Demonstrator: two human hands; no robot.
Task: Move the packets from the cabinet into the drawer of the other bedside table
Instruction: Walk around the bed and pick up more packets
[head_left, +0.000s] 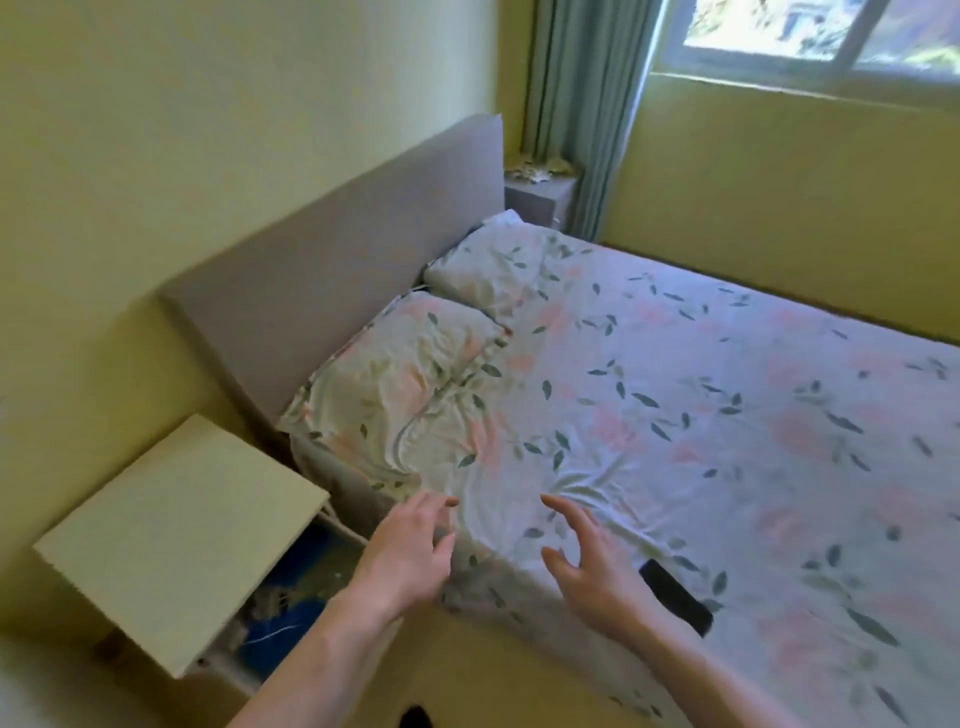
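Note:
A white bedside table (176, 540) stands at the lower left beside the bed. Its drawer (291, 597) is pulled open and shows blue and pale packets (283, 626) inside, blurred. My left hand (410, 551) hovers over the bed's near corner, just right of the drawer, fingers relaxed and holding nothing. My right hand (587, 561) hovers above the sheet with fingers spread, also holding nothing. A second, grey bedside table (537, 195) stands at the far end of the headboard with small pale items on top.
The bed (675, 415) with a floral sheet and two pillows (410, 374) fills the middle and right. A flat black object (675, 597) lies on the sheet near my right hand. Grey headboard (337, 260), curtain (582, 114) and window lie beyond.

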